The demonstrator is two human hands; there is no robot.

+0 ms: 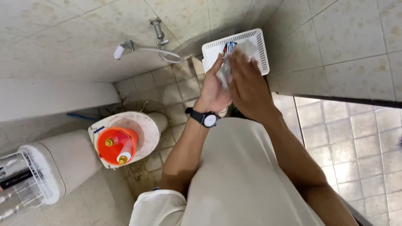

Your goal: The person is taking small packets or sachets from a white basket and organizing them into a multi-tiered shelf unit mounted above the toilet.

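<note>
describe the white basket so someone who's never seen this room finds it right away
Start at the tiled wall corner ahead of the person, right of the chrome tap and hose. The white basket is fixed there, just beyond the left hand and right hand. It alone is a perforated rectangular tray; the orange bucket sits on the toilet below left.

A clear crinkled wrapper (228,69) sits between both hands, by the white basket (261,50).

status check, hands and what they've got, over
Left hand and right hand both on a crumpled clear wrapper. White basket just behind. Nothing blocking.
</note>
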